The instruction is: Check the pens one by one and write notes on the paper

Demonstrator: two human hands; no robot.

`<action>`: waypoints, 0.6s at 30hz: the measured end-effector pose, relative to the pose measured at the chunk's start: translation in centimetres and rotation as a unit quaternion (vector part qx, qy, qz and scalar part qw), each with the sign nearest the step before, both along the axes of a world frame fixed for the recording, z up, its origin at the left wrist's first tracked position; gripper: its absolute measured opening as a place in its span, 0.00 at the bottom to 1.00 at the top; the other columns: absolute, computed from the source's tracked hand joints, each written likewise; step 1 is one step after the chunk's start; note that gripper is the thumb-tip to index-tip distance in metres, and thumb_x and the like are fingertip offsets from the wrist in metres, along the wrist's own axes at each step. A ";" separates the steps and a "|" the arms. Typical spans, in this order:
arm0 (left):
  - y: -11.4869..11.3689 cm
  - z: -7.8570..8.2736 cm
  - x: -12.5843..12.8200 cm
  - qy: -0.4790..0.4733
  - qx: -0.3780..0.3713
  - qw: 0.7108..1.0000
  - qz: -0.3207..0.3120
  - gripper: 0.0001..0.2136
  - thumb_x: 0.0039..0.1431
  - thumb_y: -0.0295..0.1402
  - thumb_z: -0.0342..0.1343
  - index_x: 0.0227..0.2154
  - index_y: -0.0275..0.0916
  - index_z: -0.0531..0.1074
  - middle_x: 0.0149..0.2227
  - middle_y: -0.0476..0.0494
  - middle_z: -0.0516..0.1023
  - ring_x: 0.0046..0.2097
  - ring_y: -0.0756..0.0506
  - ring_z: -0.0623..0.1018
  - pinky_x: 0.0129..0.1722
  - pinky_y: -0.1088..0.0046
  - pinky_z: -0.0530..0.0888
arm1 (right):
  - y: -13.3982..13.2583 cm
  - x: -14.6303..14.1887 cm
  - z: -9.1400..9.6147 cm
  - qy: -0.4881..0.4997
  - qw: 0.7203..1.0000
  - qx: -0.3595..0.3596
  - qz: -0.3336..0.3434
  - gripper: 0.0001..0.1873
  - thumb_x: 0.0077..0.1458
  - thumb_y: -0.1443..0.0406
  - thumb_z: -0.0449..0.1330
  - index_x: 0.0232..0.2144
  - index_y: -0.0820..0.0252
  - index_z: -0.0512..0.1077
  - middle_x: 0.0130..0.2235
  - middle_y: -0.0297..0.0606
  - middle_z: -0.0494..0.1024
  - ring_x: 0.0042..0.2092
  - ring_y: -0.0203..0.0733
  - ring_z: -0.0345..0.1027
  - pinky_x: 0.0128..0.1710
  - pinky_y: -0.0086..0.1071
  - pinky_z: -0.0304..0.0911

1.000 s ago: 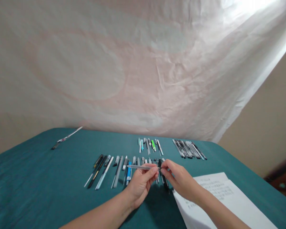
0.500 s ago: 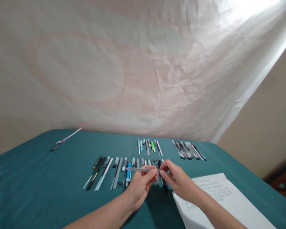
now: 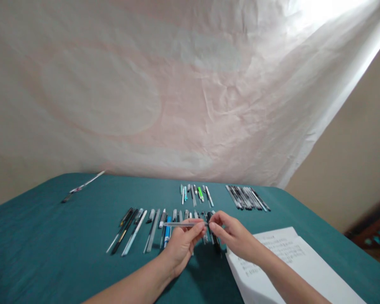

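Observation:
My left hand pinches a clear grey pen, held level over the table with its length pointing left. My right hand is closed in a pinch at the pen's right end, where the two hands meet. Both hands hover just above a near row of pens laid side by side on the teal tablecloth. Some pens of that row are hidden behind my fingers.
Farther back lie a small group of pens with a green one, and a dark bundle of pens to the right. A printed white sheet lies at the near right. A lone pen rests far left. A pale cloth backdrop hangs behind.
The view has drifted slightly, shifting everything a little left. Both hands keep the same pinch on the pen.

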State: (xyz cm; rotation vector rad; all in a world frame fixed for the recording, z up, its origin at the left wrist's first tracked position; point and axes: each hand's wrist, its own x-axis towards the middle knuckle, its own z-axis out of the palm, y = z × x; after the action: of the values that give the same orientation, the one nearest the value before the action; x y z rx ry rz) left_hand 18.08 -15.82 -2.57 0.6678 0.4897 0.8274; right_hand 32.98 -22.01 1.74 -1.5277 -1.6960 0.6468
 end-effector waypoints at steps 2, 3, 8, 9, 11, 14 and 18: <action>0.0 -0.1 0.0 0.007 -0.002 1.000 -0.005 0.08 0.44 0.25 0.64 0.30 0.33 0.73 0.29 0.45 0.76 0.31 0.53 0.75 0.37 0.81 0.73 | -0.3 0.1 0.5 -0.046 0.999 0.023 0.002 0.09 0.55 0.60 0.52 0.32 0.60 0.65 0.31 0.35 0.71 0.32 0.34 0.64 0.29 0.26 0.60; 0.0 -0.1 0.0 0.009 0.000 1.000 -0.008 0.08 0.44 0.25 0.63 0.30 0.33 0.73 0.29 0.45 0.75 0.31 0.53 0.75 0.37 0.81 0.73 | -0.4 0.1 0.6 -0.061 0.998 0.027 -0.001 0.08 0.55 0.61 0.53 0.32 0.60 0.65 0.31 0.34 0.71 0.31 0.34 0.64 0.29 0.26 0.59; -0.1 -0.3 0.0 0.014 0.011 1.000 -0.014 0.08 0.45 0.25 0.63 0.30 0.33 0.73 0.29 0.46 0.75 0.31 0.53 0.75 0.36 0.81 0.73 | 0.2 -0.2 -0.7 -0.100 0.993 0.039 -0.037 0.12 0.57 0.60 0.49 0.26 0.60 0.64 0.25 0.32 0.68 0.27 0.34 0.60 0.27 0.26 0.55; -0.1 -0.3 0.0 0.012 0.013 1.000 -0.017 0.08 0.45 0.26 0.63 0.31 0.33 0.73 0.29 0.46 0.75 0.31 0.53 0.75 0.37 0.81 0.73 | 0.3 -0.2 -1.0 -0.091 0.995 0.031 -0.036 0.15 0.58 0.59 0.47 0.24 0.60 0.64 0.24 0.32 0.67 0.26 0.33 0.59 0.26 0.26 0.55; -0.1 -0.3 0.0 0.008 0.015 1.000 -0.024 0.08 0.45 0.26 0.63 0.30 0.33 0.73 0.29 0.45 0.75 0.31 0.53 0.75 0.37 0.81 0.73 | 0.5 -0.1 -1.2 -0.048 0.999 -0.006 -0.022 0.20 0.59 0.57 0.43 0.22 0.61 0.63 0.21 0.31 0.65 0.24 0.32 0.58 0.24 0.25 0.54; -0.3 -0.1 0.1 0.007 0.017 0.999 -0.031 0.08 0.45 0.26 0.63 0.30 0.33 0.73 0.29 0.45 0.75 0.31 0.53 0.75 0.37 0.80 0.73 | 0.4 0.3 -0.6 -0.014 0.999 -0.041 0.008 0.22 0.60 0.55 0.42 0.22 0.62 0.64 0.21 0.31 0.65 0.24 0.32 0.58 0.23 0.25 0.54; -0.3 0.1 0.1 0.009 0.013 1.000 -0.025 0.08 0.45 0.26 0.63 0.30 0.33 0.72 0.29 0.46 0.75 0.31 0.53 0.75 0.37 0.80 0.73 | -0.1 0.8 0.7 -0.069 0.997 -0.003 0.024 0.14 0.55 0.58 0.52 0.26 0.62 0.67 0.25 0.32 0.68 0.27 0.32 0.59 0.26 0.25 0.54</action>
State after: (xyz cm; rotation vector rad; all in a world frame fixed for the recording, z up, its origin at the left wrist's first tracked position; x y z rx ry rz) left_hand 18.15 -16.12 -2.51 0.7103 0.4779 0.7833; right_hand 33.82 -22.11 2.43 -1.5712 -1.8395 0.5839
